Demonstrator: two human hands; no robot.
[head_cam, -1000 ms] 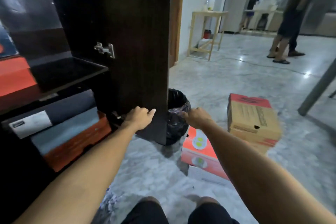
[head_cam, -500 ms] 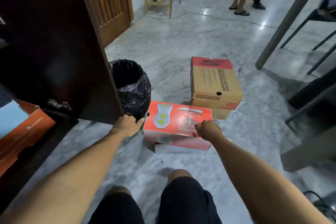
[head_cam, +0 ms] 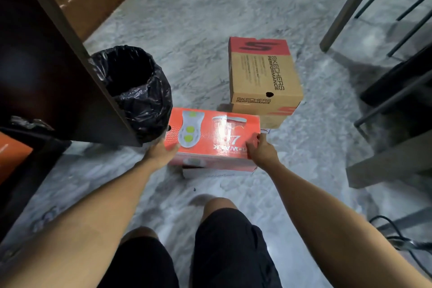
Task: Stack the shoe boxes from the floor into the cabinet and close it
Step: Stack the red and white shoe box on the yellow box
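An orange-red shoe box with a sole print lies on a white box on the marble floor in front of me. My left hand grips its left end and my right hand grips its right end. Behind it, a brown and red Skechers box sits on top of another brown box. The dark cabinet door stands open at the left. An orange box shows inside the cabinet at the far left edge.
A bin lined with a black bag stands right beside the cabinet door and the orange-red box. Table and chair legs rise at the right. A black cable lies on the floor at lower right. My knees are below.
My view has dropped from the cabinet to the floor. Both hands have left the cabinet door edge and closed on the ends of the orange-red box.
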